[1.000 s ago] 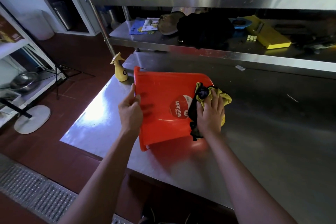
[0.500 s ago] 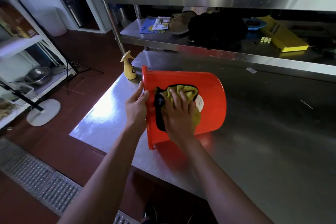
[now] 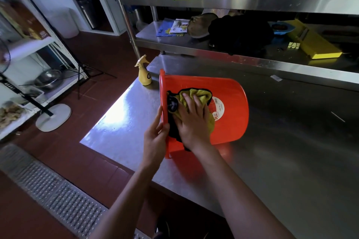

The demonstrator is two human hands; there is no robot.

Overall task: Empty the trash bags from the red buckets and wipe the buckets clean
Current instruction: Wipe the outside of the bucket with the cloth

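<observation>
On the steel table [image 3: 291, 161] the bucket [image 3: 231, 106] lies on its side. The right hand [image 3: 192, 122], fingers flat, has swept the cloth [image 3: 196, 94] from the base to beside the left hand [image 3: 155, 137], which pinches the rim; the outside looks nearly wiped.

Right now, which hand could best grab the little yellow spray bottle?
Probably the left hand: it only holds the rim of the red plastic bucket, on the same side as the yellow spray bottle. The right hand is busy pressing the yellow-and-black cloth onto the bucket.
</observation>
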